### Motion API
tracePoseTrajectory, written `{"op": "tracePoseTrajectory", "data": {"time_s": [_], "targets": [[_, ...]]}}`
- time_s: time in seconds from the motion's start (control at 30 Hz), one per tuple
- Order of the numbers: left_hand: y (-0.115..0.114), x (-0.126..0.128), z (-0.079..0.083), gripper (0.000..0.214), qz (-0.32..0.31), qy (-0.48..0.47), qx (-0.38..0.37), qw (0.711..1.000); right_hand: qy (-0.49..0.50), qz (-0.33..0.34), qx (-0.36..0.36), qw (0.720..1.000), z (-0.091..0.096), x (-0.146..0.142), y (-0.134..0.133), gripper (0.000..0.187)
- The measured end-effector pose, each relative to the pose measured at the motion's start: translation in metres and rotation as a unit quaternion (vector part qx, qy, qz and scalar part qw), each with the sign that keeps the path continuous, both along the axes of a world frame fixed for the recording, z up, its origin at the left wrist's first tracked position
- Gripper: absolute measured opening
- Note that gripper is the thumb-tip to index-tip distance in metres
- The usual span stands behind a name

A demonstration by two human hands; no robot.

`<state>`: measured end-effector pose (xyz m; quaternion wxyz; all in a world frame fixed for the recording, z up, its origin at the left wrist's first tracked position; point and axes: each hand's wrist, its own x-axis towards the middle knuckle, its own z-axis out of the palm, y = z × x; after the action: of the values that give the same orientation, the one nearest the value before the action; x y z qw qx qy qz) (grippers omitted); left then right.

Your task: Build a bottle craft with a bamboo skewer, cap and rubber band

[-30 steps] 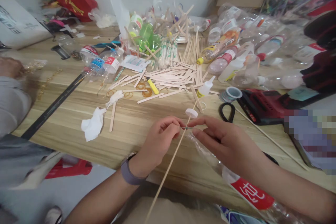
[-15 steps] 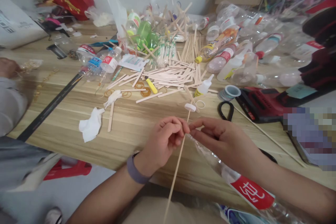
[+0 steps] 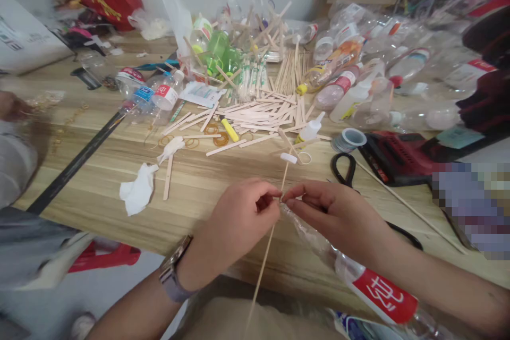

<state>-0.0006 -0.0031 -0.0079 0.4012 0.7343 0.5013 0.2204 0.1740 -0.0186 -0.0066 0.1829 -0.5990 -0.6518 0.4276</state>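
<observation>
A person's left hand [image 3: 243, 212] and right hand [image 3: 338, 212] meet at lower centre of the frame over a thin bamboo skewer [image 3: 266, 257], which slants from the table's middle toward the lap. The thumb and forefinger of each hand are drawn close together at the skewer; whether they clamp it or something small upon it cannot be told. A white bottle cap [image 3: 288, 158] sits around the skewer just beyond the fingertips, near a flat wooden craft stick [image 3: 290, 143]. A watch [image 3: 175, 271] circles the left wrist, while a clear plastic bottle with a red label [image 3: 386, 295] lies below the right forearm at lower right. At right of centre are a white squeeze bottle [image 3: 312, 128], a spool [image 3: 349, 139] and a black looped handle [image 3: 343, 170], with a red-and-black power tool [image 3: 398, 156] farther right. Loose craft sticks [image 3: 263, 117] spread across the centre beside a yellow-handled tool [image 3: 228, 128]; crumpled white tissue [image 3: 137, 189] lies left of centre. Plastic bottles crowd the upper right, and another person's hand [image 3: 13, 106] shows, blurred, at the left edge
</observation>
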Motion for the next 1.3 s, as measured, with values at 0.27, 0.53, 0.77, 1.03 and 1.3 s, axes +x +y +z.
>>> {"op": "tracePoseTrajectory", "data": {"time_s": [0.27, 0.53, 0.77, 1.03, 1.3], "targets": [[-0.004, 0.001, 0.002, 0.023, -0.053, 0.168, 0.095, 0.980, 0.011, 0.067, 0.044, 0.997, 0.002, -0.003, 0.002, 0.027], [-0.004, 0.003, 0.006, 0.023, -0.087, 0.231, 0.125, 0.961, -0.019, 0.072, 0.056, 0.996, 0.002, -0.003, 0.004, 0.027], [-0.003, 0.004, -0.002, 0.020, -0.070, 0.203, 0.136, 0.967, 0.005, 0.079, 0.083, 0.993, 0.001, -0.002, 0.005, 0.029], [0.002, -0.002, -0.003, 0.014, -0.033, 0.094, 0.071, 0.993, 0.003, 0.066, 0.067, 0.996, 0.004, 0.002, 0.004, 0.029], [0.006, -0.005, 0.000, 0.014, -0.084, 0.068, 0.051, 0.993, -0.008, 0.055, 0.063, 0.996, 0.002, 0.003, 0.003, 0.026]]}}
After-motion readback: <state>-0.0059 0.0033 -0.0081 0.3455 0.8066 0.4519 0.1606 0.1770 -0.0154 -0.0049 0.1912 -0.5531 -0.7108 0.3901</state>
